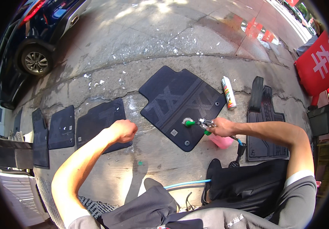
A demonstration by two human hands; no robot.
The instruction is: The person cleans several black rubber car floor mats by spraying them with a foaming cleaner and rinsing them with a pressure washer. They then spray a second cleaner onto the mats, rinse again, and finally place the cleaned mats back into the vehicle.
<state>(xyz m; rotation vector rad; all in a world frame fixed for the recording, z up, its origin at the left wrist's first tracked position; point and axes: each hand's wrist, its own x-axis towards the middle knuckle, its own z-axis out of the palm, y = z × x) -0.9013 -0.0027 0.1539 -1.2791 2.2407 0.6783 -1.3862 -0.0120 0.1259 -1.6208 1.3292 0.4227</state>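
A dark fabric car floor mat (pixel 178 88) lies at an angle on the concrete in front of me. My right hand (pixel 223 126) is wrapped around a cleaning spray gun (pixel 207 123) above the mat's lower right side. The gun has a green nozzle with a pale brush tip (pixel 187 121) at the mat's surface. A pink bottle (pixel 221 141) hangs under the gun, and a hose runs from it. My left hand (pixel 123 130) is curled into a fist with nothing visible in it, in front of another dark mat (pixel 98 117) in this view.
More mats lie to the left, including a small mat (pixel 62 126) and a narrow one (pixel 40 140). A spray can (pixel 229 93) lies beside the main mat. Right of it is a black moulded mat (pixel 264 140). A blue hose (pixel 187 183) crosses between my feet. A dark car (pixel 29 48) stands upper left.
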